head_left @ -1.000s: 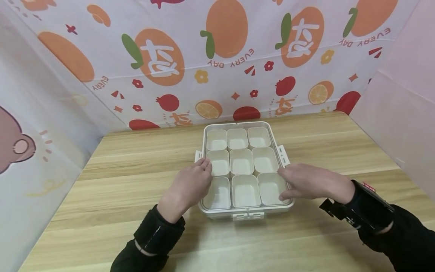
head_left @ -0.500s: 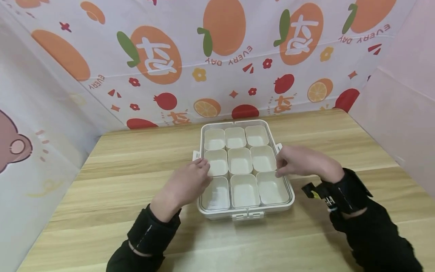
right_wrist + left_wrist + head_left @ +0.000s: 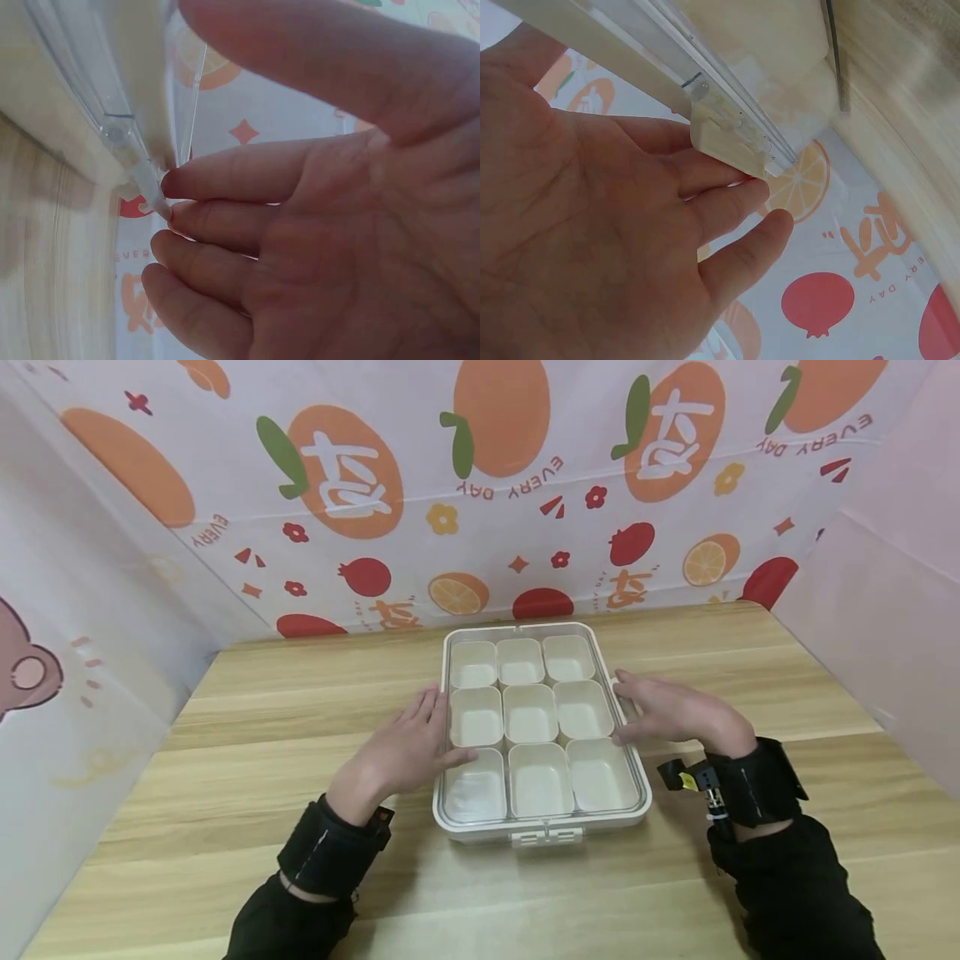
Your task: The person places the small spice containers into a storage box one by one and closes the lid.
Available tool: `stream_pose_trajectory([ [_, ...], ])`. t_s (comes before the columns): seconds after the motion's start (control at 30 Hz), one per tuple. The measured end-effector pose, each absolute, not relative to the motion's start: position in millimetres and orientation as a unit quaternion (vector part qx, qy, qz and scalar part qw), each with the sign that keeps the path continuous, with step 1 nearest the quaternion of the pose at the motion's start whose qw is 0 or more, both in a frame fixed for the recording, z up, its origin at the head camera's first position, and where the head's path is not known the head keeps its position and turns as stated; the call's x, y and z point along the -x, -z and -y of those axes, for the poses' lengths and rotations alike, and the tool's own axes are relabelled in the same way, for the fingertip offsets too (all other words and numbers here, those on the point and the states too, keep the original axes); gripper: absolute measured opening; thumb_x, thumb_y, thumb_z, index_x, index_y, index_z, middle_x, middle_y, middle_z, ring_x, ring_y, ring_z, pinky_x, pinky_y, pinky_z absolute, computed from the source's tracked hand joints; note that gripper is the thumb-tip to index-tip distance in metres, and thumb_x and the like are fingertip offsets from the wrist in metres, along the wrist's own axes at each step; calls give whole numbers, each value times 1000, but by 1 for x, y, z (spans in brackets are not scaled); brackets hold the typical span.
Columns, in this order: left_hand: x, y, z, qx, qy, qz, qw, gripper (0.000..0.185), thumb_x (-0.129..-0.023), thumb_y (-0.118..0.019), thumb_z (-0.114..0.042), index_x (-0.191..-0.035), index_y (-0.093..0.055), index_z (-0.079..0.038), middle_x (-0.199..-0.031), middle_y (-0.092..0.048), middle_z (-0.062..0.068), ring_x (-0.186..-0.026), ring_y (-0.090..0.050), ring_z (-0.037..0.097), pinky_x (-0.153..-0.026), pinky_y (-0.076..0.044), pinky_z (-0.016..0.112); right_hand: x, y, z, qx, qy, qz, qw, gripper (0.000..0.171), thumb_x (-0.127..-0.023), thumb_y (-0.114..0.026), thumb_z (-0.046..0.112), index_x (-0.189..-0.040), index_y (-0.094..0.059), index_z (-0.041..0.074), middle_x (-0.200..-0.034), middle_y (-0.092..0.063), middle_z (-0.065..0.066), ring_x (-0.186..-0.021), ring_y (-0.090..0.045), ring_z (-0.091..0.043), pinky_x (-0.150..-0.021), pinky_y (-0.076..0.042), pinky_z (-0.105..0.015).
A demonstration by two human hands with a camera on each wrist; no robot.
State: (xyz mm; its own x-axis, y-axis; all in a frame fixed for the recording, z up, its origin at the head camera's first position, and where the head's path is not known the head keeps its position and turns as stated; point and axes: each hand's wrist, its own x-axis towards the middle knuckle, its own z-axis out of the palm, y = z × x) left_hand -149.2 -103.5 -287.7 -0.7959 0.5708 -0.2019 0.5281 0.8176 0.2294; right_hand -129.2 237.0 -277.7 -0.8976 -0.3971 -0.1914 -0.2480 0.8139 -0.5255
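A white rectangular storage box (image 3: 480, 832) with a clear lid lies on the table, several cream square cups (image 3: 530, 714) showing through the lid. My left hand (image 3: 397, 752) lies along its left side, thumb over the lid's edge. In the left wrist view, its fairly straight fingers touch the white side latch (image 3: 727, 139). On the opposite side is my right hand (image 3: 678, 718), thumb at the lid's right edge. The right wrist view shows its extended fingertips against the other side latch (image 3: 148, 186). Both side latches are mostly hidden in the head view.
The wooden table (image 3: 285, 793) extends around the box. A fruit-printed cloth (image 3: 495, 552) hangs along its back edge, with pale cloth on both sides. Another white latch (image 3: 547, 837) sits on the box's front.
My left fingers have straightened and slid outward over the left latch, which stuck out before. My right hand has moved from near the front right corner back to the right latch, covering it.
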Motion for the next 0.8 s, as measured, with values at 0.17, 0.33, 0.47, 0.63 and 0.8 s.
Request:
stream_pose_trajectory([
  [0.17, 151, 285, 103, -308, -65, -941, 126, 90, -103, -55, -47, -152, -15, 18, -161, -12, 34, -150, -12, 45, -119, -16, 51, 129, 278, -240, 168, 272, -935, 155, 83, -89, -78, 18, -145, -31, -22, -155, -22, -41, -142, -28, -52, -112, -28, -61],
  [0.33, 150, 284, 102, -297, -72, -942, 137, 91, -103, -54, -48, -153, -14, 17, -161, -12, 35, -150, -12, 45, -119, -17, 52, 130, 278, -239, 163, 274, -934, 163, 84, -90, -77, 18, -146, -29, -22, -154, -24, -40, -143, -28, -51, -112, -28, -61],
  [0.47, 149, 283, 104, -293, -74, -944, 137, 91, -103, -53, -48, -153, -14, 17, -160, -11, 35, -150, -13, 46, -119, -17, 53, 132, 277, -239, 172, 275, -932, 164, 82, -89, -78, 18, -145, -32, -22, -154, -24, -40, -143, -27, -52, -112, -27, -61],
  [0.63, 150, 285, 106, -292, -105, -939, 149, 91, -104, -54, -45, -154, -10, 15, -160, -7, 37, -149, -8, 48, -118, -17, 54, 135, 281, -242, 183, 323, -913, 171, 81, -88, -78, 13, -145, -31, -19, -145, -42, -38, -134, -43, -49, -107, -38, -58],
  [0.8, 155, 291, 106, -284, -234, -911, 188, 98, -101, -63, -36, -157, 4, 9, -160, -12, 36, -148, -18, 45, -116, -22, 56, 141, 295, -250, 185, 430, -854, 227, 90, -90, -74, 3, -152, -12, -17, -130, -59, -33, -122, -58, -45, -96, -51, -49],
])
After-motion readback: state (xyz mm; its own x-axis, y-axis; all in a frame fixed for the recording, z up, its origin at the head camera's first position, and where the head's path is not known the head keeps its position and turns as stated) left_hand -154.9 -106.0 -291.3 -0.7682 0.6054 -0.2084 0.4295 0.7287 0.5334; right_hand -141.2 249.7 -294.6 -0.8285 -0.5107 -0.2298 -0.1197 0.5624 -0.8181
